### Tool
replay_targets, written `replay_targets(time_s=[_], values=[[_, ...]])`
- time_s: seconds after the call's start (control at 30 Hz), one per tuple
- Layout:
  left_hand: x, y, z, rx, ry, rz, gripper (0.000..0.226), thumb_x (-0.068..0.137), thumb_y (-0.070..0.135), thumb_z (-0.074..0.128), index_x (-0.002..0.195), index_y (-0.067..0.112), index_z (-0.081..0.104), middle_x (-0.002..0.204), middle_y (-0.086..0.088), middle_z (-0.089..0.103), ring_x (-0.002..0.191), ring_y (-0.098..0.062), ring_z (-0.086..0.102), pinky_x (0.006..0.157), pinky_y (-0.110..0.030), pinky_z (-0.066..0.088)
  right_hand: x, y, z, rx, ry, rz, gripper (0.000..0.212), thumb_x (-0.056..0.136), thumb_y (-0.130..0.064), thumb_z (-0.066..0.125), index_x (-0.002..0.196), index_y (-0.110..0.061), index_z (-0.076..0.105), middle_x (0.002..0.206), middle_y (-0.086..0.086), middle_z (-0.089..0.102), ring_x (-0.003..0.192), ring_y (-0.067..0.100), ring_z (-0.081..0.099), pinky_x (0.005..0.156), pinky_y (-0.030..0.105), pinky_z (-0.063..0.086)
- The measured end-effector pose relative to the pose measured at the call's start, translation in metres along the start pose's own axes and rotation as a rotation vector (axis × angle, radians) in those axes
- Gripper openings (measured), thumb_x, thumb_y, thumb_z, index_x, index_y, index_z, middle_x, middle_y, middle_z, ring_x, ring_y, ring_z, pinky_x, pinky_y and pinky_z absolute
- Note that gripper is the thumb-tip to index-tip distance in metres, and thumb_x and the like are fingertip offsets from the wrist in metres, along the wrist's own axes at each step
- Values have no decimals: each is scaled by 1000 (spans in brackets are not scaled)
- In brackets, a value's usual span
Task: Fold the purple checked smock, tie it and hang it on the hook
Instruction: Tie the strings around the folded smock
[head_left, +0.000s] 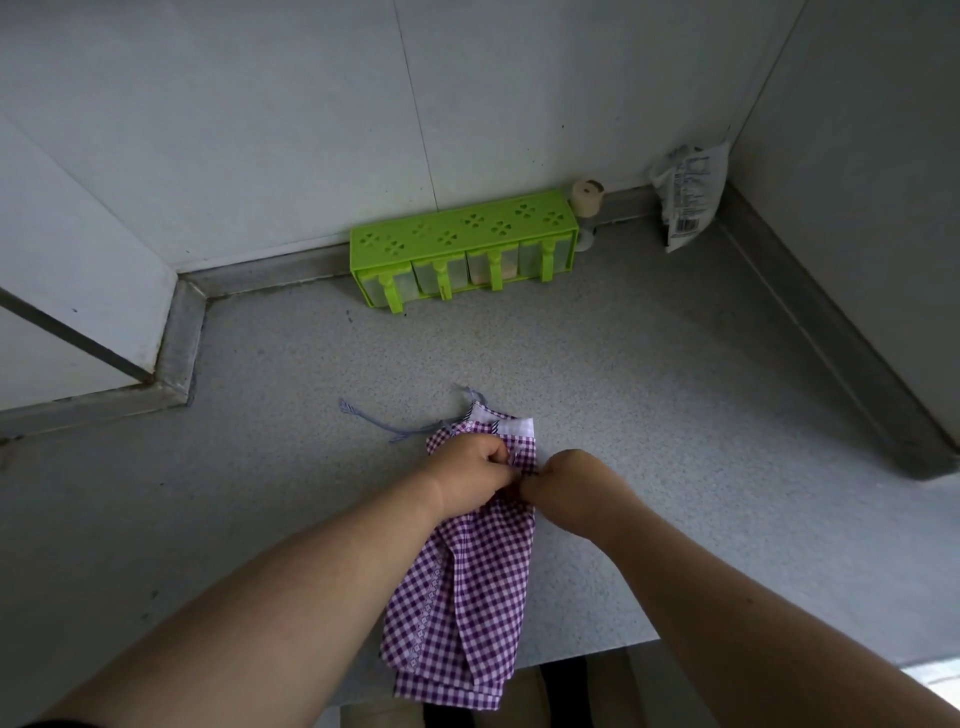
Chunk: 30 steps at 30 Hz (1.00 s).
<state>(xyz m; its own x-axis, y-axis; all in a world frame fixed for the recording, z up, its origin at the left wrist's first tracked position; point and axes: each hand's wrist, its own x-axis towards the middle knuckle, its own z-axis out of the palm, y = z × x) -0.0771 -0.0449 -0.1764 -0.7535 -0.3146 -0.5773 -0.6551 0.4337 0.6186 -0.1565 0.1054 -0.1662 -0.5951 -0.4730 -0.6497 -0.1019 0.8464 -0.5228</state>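
One smock (467, 587), folded into a long strip, centre-bottom of frame on grey counter (649, 395), lower end hanging over the edge. Two hands: left hand (470, 475) and right hand (569, 486) close together, each pinching fabric near the smock's top. One tie string (384, 423) trailing left. Upper centre: one green spice rack (462, 249), four drawers. Upper right: one bag (688, 200).

The hands (511, 475) are covering the middle of the smock (467, 597), hiding what the fingers are pinching. Its lower hem is hanging past the counter (675, 415) edge. Print on the corner packet (688, 200) is too small to read.
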Motion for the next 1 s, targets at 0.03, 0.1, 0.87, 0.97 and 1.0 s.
replay_targets(time_s=[0.03, 0.1, 0.87, 0.97, 1.0], values=[[1, -1, 0, -18, 1, -7, 24, 95, 25, 71, 74, 18, 63, 68, 6, 61, 65, -11, 54, 64, -29, 43, 0, -3, -1, 13, -49, 0, 32, 90, -39, 61, 73, -12, 64, 70, -1, 60, 62, 11, 53, 56, 23, 40], [2, -2, 1, -35, -7, -19, 26, 95, 25, 72, 71, 22, 62, 66, 7, 60, 64, -11, 54, 63, -28, 43, -1, -7, -3, -12, -122, -23, 32, 93, -38, 57, 82, -10, 68, 81, 0, 64, 72, 12, 57, 64, 24, 44], [2, -5, 4, -118, 9, -34, 28, 92, 29, 76, 70, 23, 59, 75, 1, 64, 73, -15, 59, 73, -32, 47, -13, 2, 1, -371, 17, -278, 26, 101, -41, 47, 104, -26, 68, 91, -6, 68, 84, 13, 63, 76, 29, 52], [1, -9, 7, -160, 36, -35, 31, 92, 28, 76, 69, 23, 55, 71, 1, 59, 69, -16, 54, 71, -33, 44, -17, 8, -3, -360, 4, -327, 22, 101, -33, 49, 107, -25, 69, 95, -5, 69, 88, 14, 62, 77, 28, 50], [1, -10, 8, -173, 46, -37, 31, 93, 28, 76, 70, 23, 55, 70, 1, 58, 69, -17, 53, 71, -33, 43, -17, 9, -3, -365, -6, -327, 22, 101, -33, 49, 107, -25, 69, 96, -5, 69, 89, 14, 63, 79, 29, 51]])
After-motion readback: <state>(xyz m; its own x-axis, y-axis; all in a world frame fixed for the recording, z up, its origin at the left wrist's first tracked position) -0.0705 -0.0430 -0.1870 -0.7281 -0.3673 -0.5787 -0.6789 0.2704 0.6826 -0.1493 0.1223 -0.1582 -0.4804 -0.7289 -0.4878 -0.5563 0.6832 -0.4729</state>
